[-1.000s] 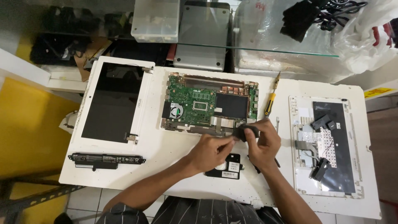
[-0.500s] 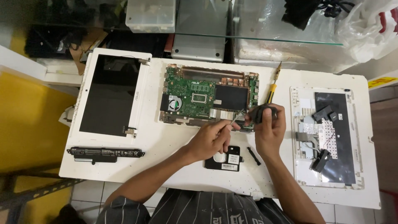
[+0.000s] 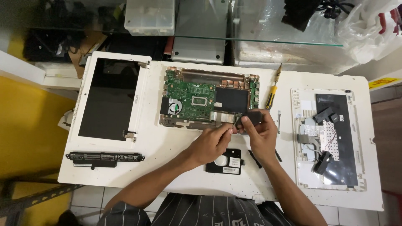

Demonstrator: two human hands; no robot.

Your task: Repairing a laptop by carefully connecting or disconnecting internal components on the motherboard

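A green laptop motherboard (image 3: 197,98) with a fan and black shielding lies in the middle of the white table (image 3: 167,167). At its front right corner my right hand (image 3: 259,134) grips a small black part (image 3: 252,117). My left hand (image 3: 213,142) pinches a thin tool or cable end (image 3: 234,123) right against that part. Below my hands lies a black hard drive (image 3: 226,163).
A white laptop screen panel (image 3: 109,98) lies at the left, a long black battery (image 3: 104,158) below it. A yellow-handled screwdriver (image 3: 272,94) sits right of the board. The white keyboard case (image 3: 328,138) with loose black parts is at the right. Boxes and a glass shelf stand behind.
Both hands have moved slightly up and right along the board's front edge, staying close together on the small black part. The view shifted a little.
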